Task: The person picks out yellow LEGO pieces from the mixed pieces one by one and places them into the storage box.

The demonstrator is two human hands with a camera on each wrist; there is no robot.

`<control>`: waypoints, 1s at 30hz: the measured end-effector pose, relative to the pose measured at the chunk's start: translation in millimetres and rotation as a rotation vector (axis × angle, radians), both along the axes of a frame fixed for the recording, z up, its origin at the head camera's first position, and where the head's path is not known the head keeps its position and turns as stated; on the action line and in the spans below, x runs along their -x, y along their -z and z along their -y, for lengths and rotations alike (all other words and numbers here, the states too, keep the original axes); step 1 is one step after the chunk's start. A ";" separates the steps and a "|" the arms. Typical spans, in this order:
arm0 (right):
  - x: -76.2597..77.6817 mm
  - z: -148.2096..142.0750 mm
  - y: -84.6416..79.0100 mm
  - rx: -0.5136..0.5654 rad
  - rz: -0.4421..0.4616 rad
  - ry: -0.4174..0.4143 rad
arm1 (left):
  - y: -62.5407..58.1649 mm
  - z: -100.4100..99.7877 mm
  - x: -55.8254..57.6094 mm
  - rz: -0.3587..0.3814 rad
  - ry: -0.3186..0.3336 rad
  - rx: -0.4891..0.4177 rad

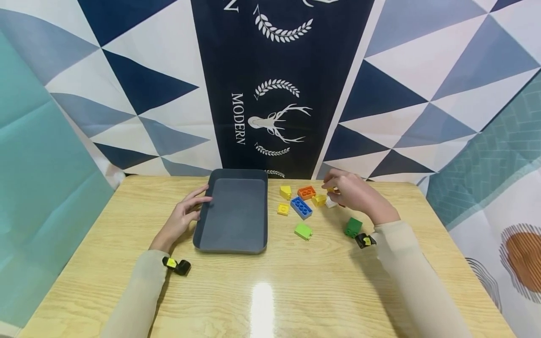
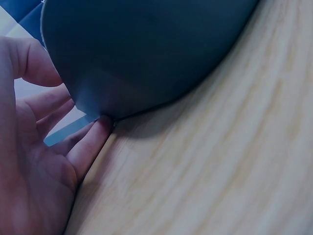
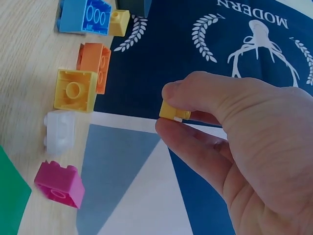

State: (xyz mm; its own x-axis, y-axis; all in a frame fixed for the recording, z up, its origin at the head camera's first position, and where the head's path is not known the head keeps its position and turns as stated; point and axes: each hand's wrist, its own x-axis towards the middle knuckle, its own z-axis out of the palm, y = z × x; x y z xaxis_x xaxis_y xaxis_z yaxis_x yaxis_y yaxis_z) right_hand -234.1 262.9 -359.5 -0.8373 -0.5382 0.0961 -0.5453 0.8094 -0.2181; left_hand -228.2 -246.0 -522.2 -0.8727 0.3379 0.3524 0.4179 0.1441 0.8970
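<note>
My right hand [image 1: 351, 190] is raised over the far right of the bricks, pinching a small yellow brick [image 3: 171, 111] between thumb and finger. Below it on the table lie a white brick [image 3: 60, 132], a pink brick [image 3: 61, 183] and another yellow brick [image 1: 319, 200]. The left hand [image 1: 182, 218] rests at the left side of a dark grey tray [image 1: 234, 216], its loosely extended fingers touching the rim. In the left wrist view, fingertips meet the tray's outer wall [image 2: 146, 58] and one sits low by the tabletop.
Between tray and right hand lie an orange brick [image 1: 306, 192], a blue brick [image 1: 301, 207], two yellow bricks, one of them a sloped yellow brick [image 1: 285, 192], and a lime brick [image 1: 303, 231]. A dark green brick [image 1: 353, 227] sits beneath the right wrist. Patterned cloth [image 1: 270, 94] hangs behind the table.
</note>
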 end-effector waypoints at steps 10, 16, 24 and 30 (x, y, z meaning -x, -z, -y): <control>9.1 2.5 4.3 0.028 0.013 0.000 | -29.7 -15.1 -17.0 0.052 -0.049 0.045; 19.5 7.8 3.6 0.030 -0.018 -0.050 | -28.7 -13.9 -15.6 0.061 -0.047 0.043; 31.1 18.4 2.7 0.003 0.021 -0.050 | -28.2 -13.9 -16.5 0.063 -0.052 0.042; 36.9 27.7 2.2 0.011 0.086 -0.006 | -28.2 -13.0 -16.3 0.056 -0.047 0.039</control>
State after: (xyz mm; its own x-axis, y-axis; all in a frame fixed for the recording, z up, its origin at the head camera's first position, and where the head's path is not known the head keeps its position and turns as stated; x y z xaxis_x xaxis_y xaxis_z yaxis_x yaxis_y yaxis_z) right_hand -271.0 235.3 -361.7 -0.8392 -0.5429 0.0303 -0.5295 0.8032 -0.2732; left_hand -212.0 -233.0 -494.0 -0.9058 0.3087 0.2902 0.3597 0.1980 0.9118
